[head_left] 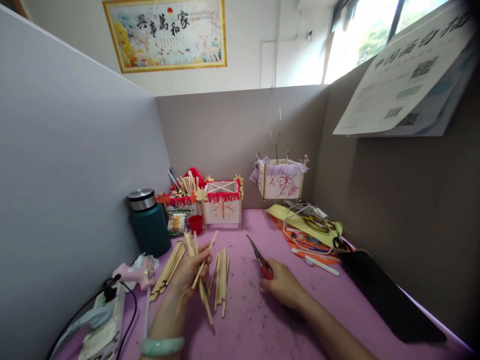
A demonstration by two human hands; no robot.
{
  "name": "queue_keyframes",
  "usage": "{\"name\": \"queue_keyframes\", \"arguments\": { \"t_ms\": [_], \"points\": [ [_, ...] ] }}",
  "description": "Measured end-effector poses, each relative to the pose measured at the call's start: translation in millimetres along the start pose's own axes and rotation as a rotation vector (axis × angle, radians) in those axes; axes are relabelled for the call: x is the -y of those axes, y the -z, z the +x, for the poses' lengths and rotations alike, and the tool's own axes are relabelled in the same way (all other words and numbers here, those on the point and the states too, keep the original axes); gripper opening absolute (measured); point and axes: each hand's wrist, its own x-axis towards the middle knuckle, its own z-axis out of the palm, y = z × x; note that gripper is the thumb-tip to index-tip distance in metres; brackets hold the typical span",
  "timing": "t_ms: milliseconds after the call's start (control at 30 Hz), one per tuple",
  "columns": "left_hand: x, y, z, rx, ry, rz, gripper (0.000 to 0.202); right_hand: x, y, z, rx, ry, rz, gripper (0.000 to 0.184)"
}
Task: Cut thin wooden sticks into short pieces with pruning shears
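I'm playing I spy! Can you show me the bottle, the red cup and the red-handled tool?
Bottle (150,229): head view, on its green-blue body.
Red cup (195,225): head view, on its side.
Red-handled tool (259,256): head view, on its blade, near the handle.

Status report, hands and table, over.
Left hand: gripping pale wooden sticks. Right hand: gripping red-handled metal cutting tool. Loose wooden sticks between, on purple tabletop.

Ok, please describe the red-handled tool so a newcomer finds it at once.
Above the purple table, find the right hand. The tool points out from it: dark pointed blade, red handle, unlike the pale sticks in the left hand.
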Motion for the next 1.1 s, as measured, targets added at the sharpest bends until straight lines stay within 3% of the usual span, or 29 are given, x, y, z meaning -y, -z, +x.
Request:
{"name": "queue_keyframes", "arguments": {
  "t_ms": [100, 167, 233, 333, 433, 633, 733, 833, 1000, 1100],
  "points": [
    [-13, 16.7, -1, -0.134, -0.099, 0.134, 0.038, -4, 4, 2, 0.014, -0.037, 0.139, 0.015],
    [-15, 21.5, 1, -0.184, -0.104, 0.311, 0.027, -4, 4, 1, 0.030, -0.033, 0.176, 0.017],
    [-10, 21.2, 4, -0.262, -0.107, 0.626, 0.015, -2, 3, -1, 0.041, -0.020, 0.174, 0.017],
    [3, 16.7, 12, -0.374, -0.136, 1.156, 0.020, 1, 1, -3, 0.053, 0.002, 0.156, 0.018],
    [19, 11.9, 16, -0.381, -0.139, 1.354, 0.013, 3, 0, -5, 0.063, 0.000, 0.144, 0.018],
    [32, 2.4, 15, -0.382, -0.111, 1.349, 0.020, 8, 2, -8, 0.094, 0.008, 0.132, 0.019],
    [22, -1.2, 12, -0.383, -0.116, 1.272, 0.024, 9, 2, -8, 0.102, 0.013, 0.141, 0.021],
    [8, -3.6, 6, -0.305, -0.084, 1.170, 0.021, 8, 3, -8, 0.106, 0.008, 0.171, 0.021],
    [-5, -10.3, -8, 0.003, 0.001, 0.554, 0.018, 6, 4, -9, 0.114, -0.001, 0.218, 0.023],
    [-2, -14.4, -10, 0.047, 0.050, 0.375, 0.028, 6, 5, -11, 0.100, 0.022, 0.212, 0.023]
  ]
}}
